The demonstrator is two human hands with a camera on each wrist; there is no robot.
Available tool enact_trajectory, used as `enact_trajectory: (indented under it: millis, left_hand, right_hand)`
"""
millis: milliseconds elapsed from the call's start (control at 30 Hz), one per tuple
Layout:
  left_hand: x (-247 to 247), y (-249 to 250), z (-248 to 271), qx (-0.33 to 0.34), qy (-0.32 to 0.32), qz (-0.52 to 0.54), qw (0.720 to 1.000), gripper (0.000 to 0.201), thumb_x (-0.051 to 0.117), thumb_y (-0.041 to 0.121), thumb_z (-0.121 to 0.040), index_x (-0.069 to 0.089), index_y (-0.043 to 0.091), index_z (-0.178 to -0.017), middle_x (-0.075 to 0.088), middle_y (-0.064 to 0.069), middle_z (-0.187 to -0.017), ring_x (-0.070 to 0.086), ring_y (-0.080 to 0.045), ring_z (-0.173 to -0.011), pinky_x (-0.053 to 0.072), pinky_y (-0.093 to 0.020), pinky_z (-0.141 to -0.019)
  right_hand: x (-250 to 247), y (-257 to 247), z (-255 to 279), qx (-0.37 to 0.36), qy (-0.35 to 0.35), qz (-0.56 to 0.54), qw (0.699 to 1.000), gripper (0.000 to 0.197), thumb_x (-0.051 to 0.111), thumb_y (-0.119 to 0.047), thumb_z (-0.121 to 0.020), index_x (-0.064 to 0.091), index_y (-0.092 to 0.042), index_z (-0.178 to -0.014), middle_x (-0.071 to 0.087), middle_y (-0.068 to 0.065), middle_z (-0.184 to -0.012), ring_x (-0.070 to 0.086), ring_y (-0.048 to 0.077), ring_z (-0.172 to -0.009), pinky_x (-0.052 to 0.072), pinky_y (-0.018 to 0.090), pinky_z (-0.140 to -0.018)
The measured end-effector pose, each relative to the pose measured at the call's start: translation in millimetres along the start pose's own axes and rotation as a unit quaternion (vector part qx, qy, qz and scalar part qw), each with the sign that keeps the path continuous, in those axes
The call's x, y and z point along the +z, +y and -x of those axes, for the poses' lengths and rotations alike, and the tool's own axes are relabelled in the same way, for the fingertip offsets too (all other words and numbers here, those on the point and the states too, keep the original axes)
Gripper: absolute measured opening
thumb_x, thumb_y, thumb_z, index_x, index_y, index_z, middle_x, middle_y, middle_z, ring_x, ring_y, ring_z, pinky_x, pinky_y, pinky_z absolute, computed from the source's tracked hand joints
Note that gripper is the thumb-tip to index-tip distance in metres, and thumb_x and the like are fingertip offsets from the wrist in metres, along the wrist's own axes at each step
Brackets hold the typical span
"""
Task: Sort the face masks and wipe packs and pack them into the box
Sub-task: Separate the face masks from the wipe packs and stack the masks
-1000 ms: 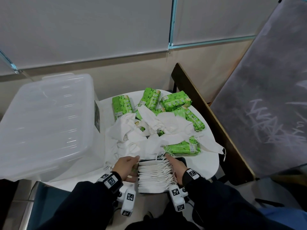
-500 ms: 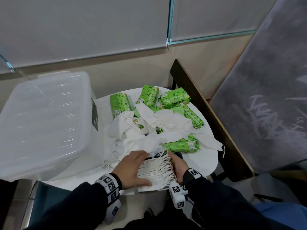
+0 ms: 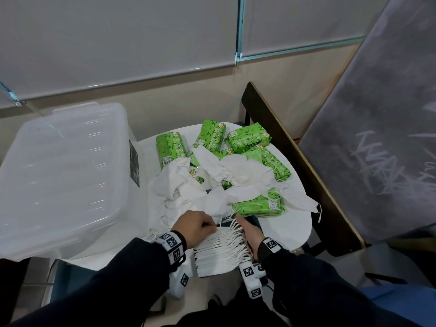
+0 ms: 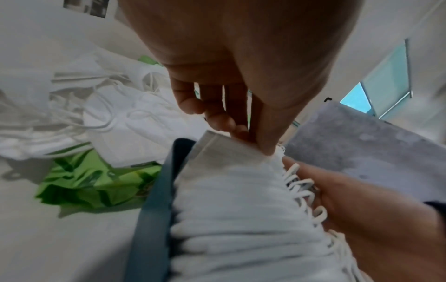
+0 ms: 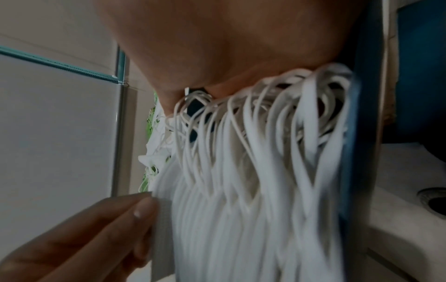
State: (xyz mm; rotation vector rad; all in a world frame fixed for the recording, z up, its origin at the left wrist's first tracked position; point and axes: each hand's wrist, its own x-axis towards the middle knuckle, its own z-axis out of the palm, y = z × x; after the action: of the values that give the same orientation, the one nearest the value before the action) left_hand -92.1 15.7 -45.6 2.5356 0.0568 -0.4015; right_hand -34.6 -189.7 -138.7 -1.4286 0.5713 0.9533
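Labels [image 3: 167,159] on green wipe packs [image 3: 170,147], unreadable

a grey chalkboard [image 3: 377,128] with faint scribbles leans at right, its dark wooden frame [image 3: 295,161] beside the white round bench [image 3: 292,223].

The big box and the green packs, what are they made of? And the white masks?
The big box looks like cloudy see-through plastic: light glints off its ribbed lid. The green packs seem wrapped in thin shiny plastic film, crinkled at the ends. The white masks, stacked between the left hand and right hand, look like soft matte fabric with stretchy loops, probably elastic.
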Motion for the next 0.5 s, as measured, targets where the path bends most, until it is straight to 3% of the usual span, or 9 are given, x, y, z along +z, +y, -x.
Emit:
enact_trajectory:
  millis: [67,133,200,267,400,433,500]
  left_hand:
    - [-2.0,2.4,-2.0,-0.007,0.005,-0.014,1.0,0.013,0.068,0.038,-0.09,0.077,0.029,-0.089,0.072,0.014,-0.091,0.064,-0.007,-0.087,0.053,-0.03,-0.083]
    - [-0.8,5.4,-0.2,-0.003,-0.004,-0.068,0.998,0.015,0.066,0.039,-0.09,0.075,0.027,-0.086,0.071,0.012,-0.088,0.064,-0.01,-0.084,0.052,-0.03,-0.078]
    - [3.6,5.8,2.0,0.0,-0.018,-0.108,0.994,0.017,0.063,0.041,-0.089,0.072,0.026,-0.086,0.069,0.01,-0.089,0.063,-0.014,-0.085,0.052,-0.032,-0.076]
    - [7.3,3.1,3.7,-0.013,-0.019,-0.093,0.995,0.018,0.063,0.043,-0.09,0.068,0.027,-0.083,0.066,0.01,-0.088,0.061,-0.014,-0.086,0.051,-0.032,-0.077]
    - [8.0,-3.3,8.6,-0.011,0.032,-0.006,0.999,0.029,0.066,0.059,-0.086,0.069,0.03,-0.084,0.06,0.015,-0.088,0.056,-0.004,-0.083,0.05,-0.031,-0.079]
    - [8.5,-3.3,13.2,0.011,0.029,-0.013,0.999,0.038,0.063,0.069,-0.083,0.071,0.033,-0.093,0.059,0.016,-0.094,0.056,-0.004,-0.087,0.049,-0.031,-0.081]
    - [13.0,-2.7,24.2,0.063,-0.011,-0.098,0.993,0.076,0.049,0.091,-0.074,0.061,0.037,-0.126,0.055,0.015,-0.115,0.053,-0.009,-0.103,0.045,-0.033,-0.091]
  right_hand:
    - [1.1,-2.9,2.0,0.002,0.015,0.01,1.0,0.088,0.073,-0.078,-0.055,0.074,-0.009,-0.11,0.078,0.013,-0.101,0.073,0.033,-0.1,0.053,0.05,-0.102]
    - [0.4,-3.2,2.0,-0.001,0.022,0.012,1.0,0.071,0.069,-0.072,-0.076,0.075,-0.008,-0.106,0.078,0.014,-0.1,0.073,0.033,-0.099,0.053,0.05,-0.101]
    - [-1.5,-3.5,0.1,-0.004,0.038,0.005,0.999,0.062,0.067,-0.066,-0.084,0.075,-0.007,-0.099,0.078,0.015,-0.099,0.073,0.034,-0.098,0.054,0.05,-0.1]
    - [-1.0,-4.0,0.5,-0.003,0.04,-0.003,0.999,0.065,0.07,-0.068,-0.08,0.075,-0.006,-0.1,0.078,0.014,-0.098,0.073,0.034,-0.098,0.054,0.05,-0.1]
    - [-5.5,4.8,-15.4,0.003,0.035,-0.032,0.999,0.1,0.083,-0.075,-0.047,0.07,-0.007,-0.119,0.078,0.013,-0.105,0.074,0.035,-0.1,0.054,0.053,-0.1]
    - [-6.2,8.3,-21.6,0.006,0.036,-0.032,0.999,0.103,0.084,-0.074,-0.045,0.069,-0.008,-0.121,0.078,0.014,-0.106,0.074,0.036,-0.1,0.054,0.054,-0.1]
    - [-8.5,14.8,-35.6,0.018,0.033,-0.036,0.999,0.108,0.084,-0.078,-0.04,0.069,-0.009,-0.122,0.077,0.015,-0.108,0.074,0.037,-0.1,0.054,0.055,-0.099]
